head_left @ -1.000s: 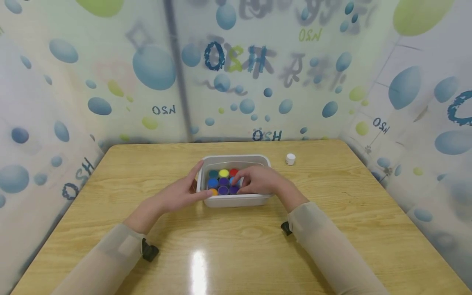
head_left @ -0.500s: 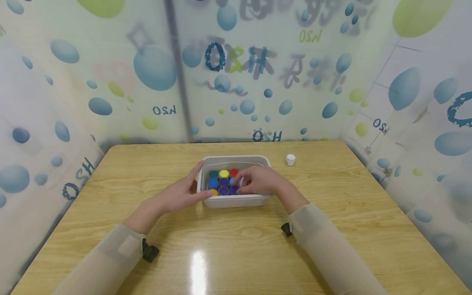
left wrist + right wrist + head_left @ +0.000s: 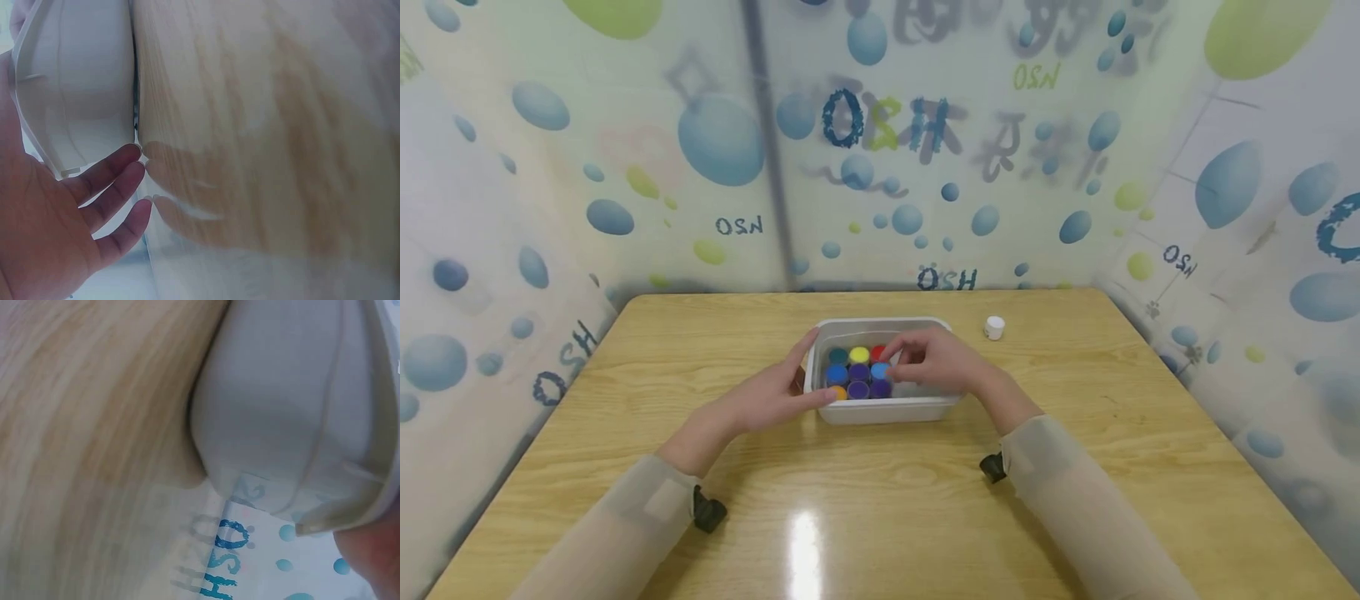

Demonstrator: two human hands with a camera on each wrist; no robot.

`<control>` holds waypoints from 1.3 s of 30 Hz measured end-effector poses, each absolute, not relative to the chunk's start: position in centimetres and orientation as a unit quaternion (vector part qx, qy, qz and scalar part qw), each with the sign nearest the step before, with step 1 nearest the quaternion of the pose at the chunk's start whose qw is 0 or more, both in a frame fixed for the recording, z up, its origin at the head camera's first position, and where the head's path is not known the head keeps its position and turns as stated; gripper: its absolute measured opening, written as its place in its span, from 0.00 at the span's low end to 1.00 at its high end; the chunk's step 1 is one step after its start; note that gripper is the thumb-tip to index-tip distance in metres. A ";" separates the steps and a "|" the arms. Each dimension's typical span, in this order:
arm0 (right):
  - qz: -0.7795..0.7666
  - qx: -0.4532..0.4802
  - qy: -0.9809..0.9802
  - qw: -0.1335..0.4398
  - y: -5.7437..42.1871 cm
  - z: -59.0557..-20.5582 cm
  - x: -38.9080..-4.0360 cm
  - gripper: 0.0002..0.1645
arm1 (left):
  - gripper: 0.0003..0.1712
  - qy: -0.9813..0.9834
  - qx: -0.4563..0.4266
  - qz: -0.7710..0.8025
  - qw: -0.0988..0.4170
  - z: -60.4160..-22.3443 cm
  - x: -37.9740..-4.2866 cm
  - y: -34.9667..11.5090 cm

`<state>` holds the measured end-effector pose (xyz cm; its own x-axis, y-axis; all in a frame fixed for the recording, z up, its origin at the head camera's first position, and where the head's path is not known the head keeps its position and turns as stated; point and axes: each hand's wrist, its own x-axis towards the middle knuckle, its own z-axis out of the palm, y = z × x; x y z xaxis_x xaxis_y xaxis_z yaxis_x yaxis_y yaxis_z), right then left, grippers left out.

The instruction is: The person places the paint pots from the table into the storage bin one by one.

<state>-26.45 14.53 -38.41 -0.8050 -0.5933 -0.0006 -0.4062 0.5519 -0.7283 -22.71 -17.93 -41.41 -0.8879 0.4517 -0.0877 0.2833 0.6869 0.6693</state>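
Note:
A pale grey plastic tub (image 3: 889, 411) stands on the table, with several small capped jars in its left half. Their caps include a yellow cap (image 3: 859, 355), a red cap (image 3: 877, 353), a light blue cap (image 3: 881, 370) and a dark purple cap (image 3: 881, 388). My left hand (image 3: 767, 397) rests on the tub's left end, thumb over the near rim; in the left wrist view its fairly straight fingers (image 3: 117, 199) reach down the outside wall. My right hand (image 3: 942, 360) is over the tub, bent thumb and index finger apart beside the light blue cap. Its other fingers are partly hidden.
A small white jar (image 3: 994, 327) stands on the wooden table (image 3: 880, 492), right of and beyond the tub. Patterned curtain walls (image 3: 880, 167) enclose the table's back and sides. The tub's outer wall (image 3: 269, 412) fills much of the right wrist view.
My right thumb and index finger have lifted and moved slightly away and to the right, uncovering more of the light blue and purple caps. My left hand keeps its place on the tub.

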 end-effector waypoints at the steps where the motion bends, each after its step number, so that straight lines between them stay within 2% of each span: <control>1: -0.386 -0.283 0.870 0.119 14.7 -38.3 -26.4 0.14 | 0.66 0.909 0.201 0.342 0.126 -41.4 -22.7 -17.9; 16: -0.418 -0.215 0.883 0.019 20.1 -37.5 -24.3 0.16 | 0.66 0.912 0.190 0.339 0.130 -41.5 -22.5 -18.2; 26: -0.411 -0.193 0.891 0.019 24.7 -38.2 -23.5 0.14 | 0.66 0.915 0.189 0.334 0.124 -41.3 -22.4 -18.1; 39: -0.383 -0.139 0.912 0.036 29.0 -38.8 -24.4 0.21 | 0.66 0.915 0.189 0.333 0.124 -41.2 -22.5 -18.0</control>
